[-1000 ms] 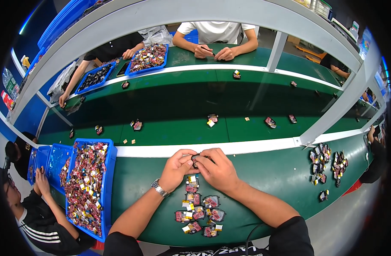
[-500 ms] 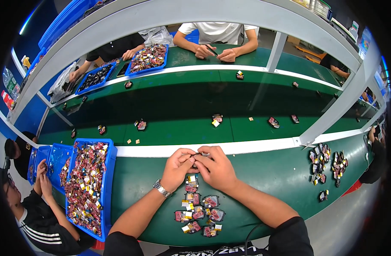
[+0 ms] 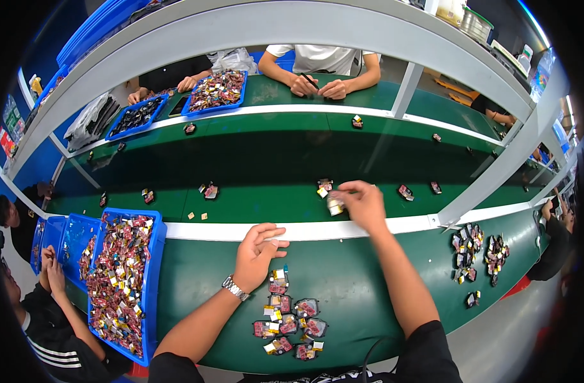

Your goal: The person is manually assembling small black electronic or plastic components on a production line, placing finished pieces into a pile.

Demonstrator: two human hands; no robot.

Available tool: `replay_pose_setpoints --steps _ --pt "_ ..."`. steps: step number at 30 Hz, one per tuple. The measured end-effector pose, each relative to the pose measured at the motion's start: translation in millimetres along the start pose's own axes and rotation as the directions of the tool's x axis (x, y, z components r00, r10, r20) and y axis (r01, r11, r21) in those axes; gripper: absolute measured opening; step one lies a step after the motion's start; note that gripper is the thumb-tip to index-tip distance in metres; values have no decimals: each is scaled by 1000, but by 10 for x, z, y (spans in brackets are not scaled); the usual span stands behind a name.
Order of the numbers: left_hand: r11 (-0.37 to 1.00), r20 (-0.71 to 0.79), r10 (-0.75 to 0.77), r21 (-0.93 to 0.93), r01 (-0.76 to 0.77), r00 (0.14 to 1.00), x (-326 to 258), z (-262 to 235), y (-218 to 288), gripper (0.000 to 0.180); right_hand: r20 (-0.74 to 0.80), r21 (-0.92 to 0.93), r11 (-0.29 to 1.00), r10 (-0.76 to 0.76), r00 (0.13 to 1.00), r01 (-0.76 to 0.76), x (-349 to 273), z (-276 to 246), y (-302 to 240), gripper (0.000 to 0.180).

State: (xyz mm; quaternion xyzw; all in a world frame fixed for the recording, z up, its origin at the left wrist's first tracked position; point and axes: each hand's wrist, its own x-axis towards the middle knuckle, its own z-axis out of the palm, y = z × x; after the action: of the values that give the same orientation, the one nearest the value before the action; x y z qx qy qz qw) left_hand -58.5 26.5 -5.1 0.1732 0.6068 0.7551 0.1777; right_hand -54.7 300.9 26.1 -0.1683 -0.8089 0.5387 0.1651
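Observation:
My right hand [image 3: 369,209] reaches over the white rail onto the green belt. Pinched in its fingers is a small electronic assembly [image 3: 336,205] with a white-and-yellow part, smeared by motion. Close beside it on the belt lies another such assembly [image 3: 324,185]. My left hand [image 3: 253,256], with a metal watch at the wrist, hovers by the near side of the rail; its fingers are loosely bent and apart, holding nothing. Below it on the green bench, several assemblies in black housings [image 3: 307,308] with pink boards lie in a loose cluster.
A blue tray [image 3: 155,268] heaped with pink boards stands left. The white rail [image 3: 304,232] crosses ahead, and a grey frame post [image 3: 489,169] rises right. More assemblies [image 3: 468,246] lie to the right. Co-workers sit opposite and at the left.
My hands, earlier together over the bench, have parted. The right one has carried an assembly forward over the rail to the belt; the left has opened and stays near the rail.

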Motion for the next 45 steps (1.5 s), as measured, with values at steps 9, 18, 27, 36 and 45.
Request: replay_pose_setpoints --steps 9,18,27,36,45 --pt "991 84 -43 128 32 995 -8 -5 -60 25 -148 -648 714 -458 876 264 225 54 178 31" --pt "998 82 -42 59 37 996 10 48 -56 22 -3 -874 473 -233 972 111 374 352 -21 42" --pt "925 365 -301 -111 363 881 101 -95 72 40 584 -206 702 -471 661 682 -762 223 -689 57" --pt "946 252 -224 -177 272 942 77 -88 96 36 235 -105 866 -457 858 489 -1018 476 -299 30" --pt "981 338 -192 30 193 921 87 -133 143 39 225 -142 796 -552 803 588 -987 531 -259 19"
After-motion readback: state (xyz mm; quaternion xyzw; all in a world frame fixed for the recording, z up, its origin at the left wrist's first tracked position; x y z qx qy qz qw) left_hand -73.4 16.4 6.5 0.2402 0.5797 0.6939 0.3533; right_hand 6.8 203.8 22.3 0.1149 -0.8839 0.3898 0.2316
